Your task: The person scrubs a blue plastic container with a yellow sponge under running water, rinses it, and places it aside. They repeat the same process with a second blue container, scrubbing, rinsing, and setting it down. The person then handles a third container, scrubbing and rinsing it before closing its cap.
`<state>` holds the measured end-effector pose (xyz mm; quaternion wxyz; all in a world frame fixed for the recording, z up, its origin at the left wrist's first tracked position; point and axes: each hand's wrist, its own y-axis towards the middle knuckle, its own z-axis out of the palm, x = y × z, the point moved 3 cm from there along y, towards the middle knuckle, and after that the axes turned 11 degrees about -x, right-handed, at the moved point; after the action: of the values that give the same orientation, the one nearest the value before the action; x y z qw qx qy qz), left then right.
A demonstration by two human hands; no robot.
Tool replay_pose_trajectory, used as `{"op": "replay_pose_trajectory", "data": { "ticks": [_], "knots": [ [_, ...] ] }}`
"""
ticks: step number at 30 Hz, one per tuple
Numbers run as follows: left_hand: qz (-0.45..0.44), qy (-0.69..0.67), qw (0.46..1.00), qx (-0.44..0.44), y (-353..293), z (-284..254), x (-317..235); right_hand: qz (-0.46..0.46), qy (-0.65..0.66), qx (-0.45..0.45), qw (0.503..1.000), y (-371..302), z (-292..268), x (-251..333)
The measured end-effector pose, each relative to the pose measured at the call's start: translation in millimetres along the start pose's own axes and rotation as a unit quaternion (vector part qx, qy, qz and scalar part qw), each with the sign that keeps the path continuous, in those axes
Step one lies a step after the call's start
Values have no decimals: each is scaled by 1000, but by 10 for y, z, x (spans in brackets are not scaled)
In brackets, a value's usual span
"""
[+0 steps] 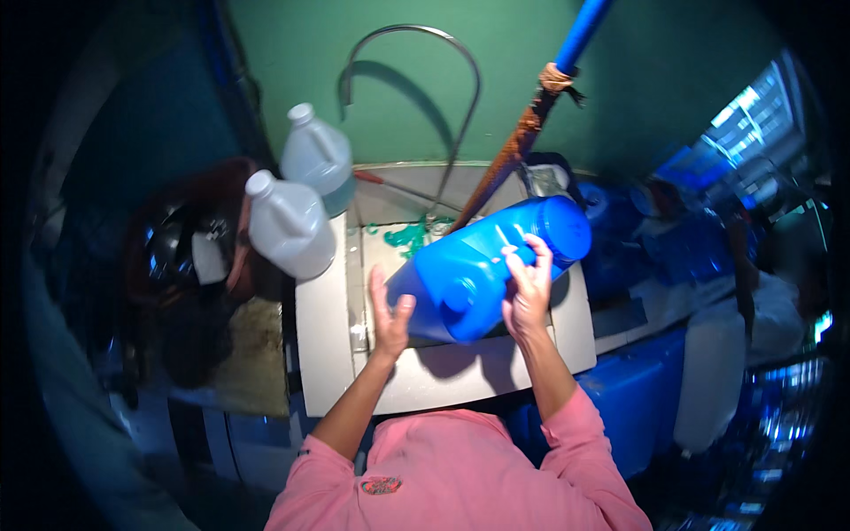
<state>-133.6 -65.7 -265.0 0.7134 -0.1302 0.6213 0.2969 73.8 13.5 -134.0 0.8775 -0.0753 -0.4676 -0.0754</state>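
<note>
A large blue plastic water jug (443,270) is tilted on its side above the white-tiled sink counter (326,354), its wide blue cap pointing to the upper right. My right hand (529,292) is closed around the jug's handle. My left hand (388,320) presses its palm against the jug's lower left end, with the thumb and fingers apart, so both hands hold it. A smaller round blue cap (460,296) shows on the near side of the jug. The body of the jug hides much of the sink.
Two translucent white-capped bottles, one nearer (288,226) and one farther (317,159), stand at the counter's left. A curved metal tap (476,71) rises against the green wall. A blue and rusty pole (522,137) slants behind the jug. A dark bin (186,248) stands left.
</note>
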Motion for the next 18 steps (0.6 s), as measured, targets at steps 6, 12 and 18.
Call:
{"op": "replay_pose_trajectory", "data": {
  "ticks": [6, 12, 18],
  "knots": [
    [106, 199, 969, 105, 10, 132, 15, 210, -85, 1, 974, 281, -386, -1296],
    [79, 328, 921, 192, 138, -103, 232, 296, -228, 128, 919, 141, -590, -1195],
    [75, 420, 868, 255, 18, -150, 196, -370, -631, 428, 531, 596, -506, -706]
  ]
}}
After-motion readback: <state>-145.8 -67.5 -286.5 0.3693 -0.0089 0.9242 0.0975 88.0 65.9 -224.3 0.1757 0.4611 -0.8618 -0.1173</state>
